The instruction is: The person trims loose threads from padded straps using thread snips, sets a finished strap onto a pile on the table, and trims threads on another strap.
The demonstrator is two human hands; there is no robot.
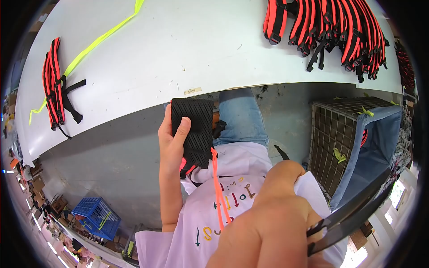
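Observation:
My left hand (172, 138) is closed on a black mesh padded strap (196, 129), its thumb pressed across the front. Orange-red edging shows at the pad's lower end, near my wrist. From the pad's lower right a bright orange cord (216, 174) runs down in two strands toward my right hand (268, 219). That hand is large and close to the camera, with its fingers curled and mostly hidden; the cord disappears behind it. Out of its right side sticks a long dark tool (348, 219) with two blade-like parts, which look like scissors.
A white table (178, 49) spans the top. On it lie a pile of orange-and-black straps (335, 31), a smaller strap bundle (53, 85) and a yellow-green ribbon (98, 42). A wire cage bin with blue lining (371, 156) stands right; a blue crate (96, 219) sits lower left.

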